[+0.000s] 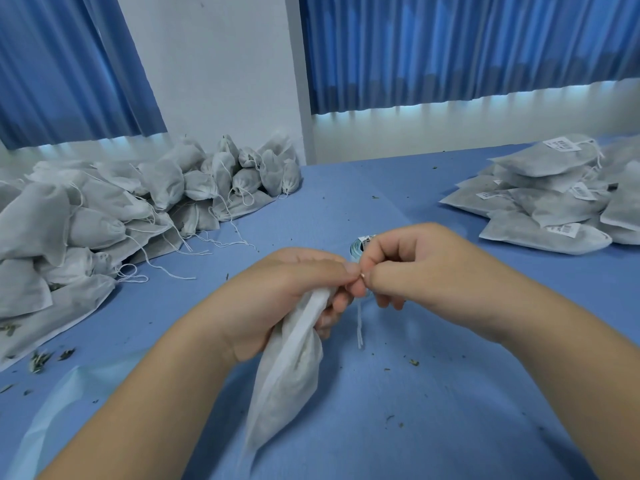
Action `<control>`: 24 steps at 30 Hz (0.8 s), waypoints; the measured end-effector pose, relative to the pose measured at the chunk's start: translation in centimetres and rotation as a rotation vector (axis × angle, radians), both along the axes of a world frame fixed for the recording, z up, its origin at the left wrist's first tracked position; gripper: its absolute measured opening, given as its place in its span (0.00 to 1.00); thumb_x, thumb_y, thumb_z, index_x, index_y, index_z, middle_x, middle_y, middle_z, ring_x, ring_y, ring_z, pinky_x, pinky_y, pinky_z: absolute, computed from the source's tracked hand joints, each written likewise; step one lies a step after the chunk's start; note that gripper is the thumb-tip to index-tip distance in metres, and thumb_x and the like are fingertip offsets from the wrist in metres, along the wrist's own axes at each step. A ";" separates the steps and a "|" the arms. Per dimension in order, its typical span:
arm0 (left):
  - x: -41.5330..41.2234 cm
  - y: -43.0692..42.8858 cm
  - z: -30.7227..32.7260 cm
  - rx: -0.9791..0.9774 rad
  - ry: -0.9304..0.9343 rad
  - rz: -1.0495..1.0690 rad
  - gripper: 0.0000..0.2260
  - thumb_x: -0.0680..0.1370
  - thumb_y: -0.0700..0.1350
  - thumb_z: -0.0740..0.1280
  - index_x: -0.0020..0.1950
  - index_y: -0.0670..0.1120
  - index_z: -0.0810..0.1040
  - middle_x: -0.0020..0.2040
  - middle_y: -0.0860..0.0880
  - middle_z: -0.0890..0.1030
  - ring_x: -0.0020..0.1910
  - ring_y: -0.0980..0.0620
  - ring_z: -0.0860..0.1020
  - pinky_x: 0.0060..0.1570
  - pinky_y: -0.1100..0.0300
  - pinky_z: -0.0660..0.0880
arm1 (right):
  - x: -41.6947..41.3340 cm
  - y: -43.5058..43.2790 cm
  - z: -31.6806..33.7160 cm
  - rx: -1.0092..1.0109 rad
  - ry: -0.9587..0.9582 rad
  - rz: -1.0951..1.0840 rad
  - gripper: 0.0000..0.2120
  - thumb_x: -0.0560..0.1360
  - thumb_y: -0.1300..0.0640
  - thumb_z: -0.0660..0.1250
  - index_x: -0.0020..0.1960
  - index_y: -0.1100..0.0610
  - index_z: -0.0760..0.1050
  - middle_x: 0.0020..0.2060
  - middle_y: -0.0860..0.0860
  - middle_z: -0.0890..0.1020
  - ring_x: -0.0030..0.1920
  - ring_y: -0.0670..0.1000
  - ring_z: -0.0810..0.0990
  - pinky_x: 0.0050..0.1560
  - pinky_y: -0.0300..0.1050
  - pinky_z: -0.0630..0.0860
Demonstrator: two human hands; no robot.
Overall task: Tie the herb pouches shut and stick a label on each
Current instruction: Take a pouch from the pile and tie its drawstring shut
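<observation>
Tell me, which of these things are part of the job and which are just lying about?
Job: pouch gripped by the left hand, string pinched by the right hand, untied pile, labelled stack, label roll.
Lying about: herb crumbs, plastic sheet, curtains.

Left grip point(294, 296) and right grip point(408, 268) curled, tips together, forearms converging.

Small packing workroom: heaped herb pouches point(138, 202), blue-clothed table point(398, 393), curtained windows point(450, 46).
</observation>
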State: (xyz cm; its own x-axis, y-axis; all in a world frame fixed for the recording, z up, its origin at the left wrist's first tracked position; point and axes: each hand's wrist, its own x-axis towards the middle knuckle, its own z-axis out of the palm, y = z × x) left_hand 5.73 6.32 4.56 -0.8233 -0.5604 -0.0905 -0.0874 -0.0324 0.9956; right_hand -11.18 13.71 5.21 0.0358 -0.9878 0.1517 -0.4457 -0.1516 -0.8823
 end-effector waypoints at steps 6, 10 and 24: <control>0.0 0.1 0.1 -0.056 0.000 0.114 0.05 0.68 0.45 0.70 0.32 0.47 0.82 0.30 0.50 0.76 0.25 0.53 0.71 0.27 0.65 0.68 | -0.3 0.1 0.0 0.021 0.057 -0.003 0.05 0.62 0.52 0.62 0.31 0.50 0.76 0.26 0.47 0.78 0.29 0.44 0.74 0.32 0.31 0.70; -0.1 0.2 0.0 -0.125 -0.012 0.201 0.04 0.67 0.46 0.72 0.32 0.48 0.81 0.28 0.51 0.76 0.25 0.53 0.73 0.29 0.63 0.68 | -0.3 0.0 0.0 0.035 0.025 0.005 0.05 0.64 0.53 0.64 0.31 0.50 0.76 0.28 0.48 0.80 0.30 0.44 0.75 0.34 0.33 0.71; -0.3 0.5 0.3 -0.095 0.022 0.338 0.07 0.65 0.50 0.73 0.31 0.48 0.80 0.31 0.50 0.76 0.26 0.53 0.73 0.26 0.62 0.70 | -0.3 -0.1 -0.1 0.009 -0.337 -0.073 0.09 0.68 0.59 0.75 0.42 0.58 0.75 0.36 0.56 0.83 0.39 0.53 0.85 0.35 0.41 0.76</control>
State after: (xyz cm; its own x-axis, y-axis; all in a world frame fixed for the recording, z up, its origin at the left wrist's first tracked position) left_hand 5.42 6.78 4.83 -0.5908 -0.8067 -0.0090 -0.0659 0.0372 0.9971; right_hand -11.52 13.64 5.07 -0.0857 -0.9873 0.1338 -0.1385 -0.1212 -0.9829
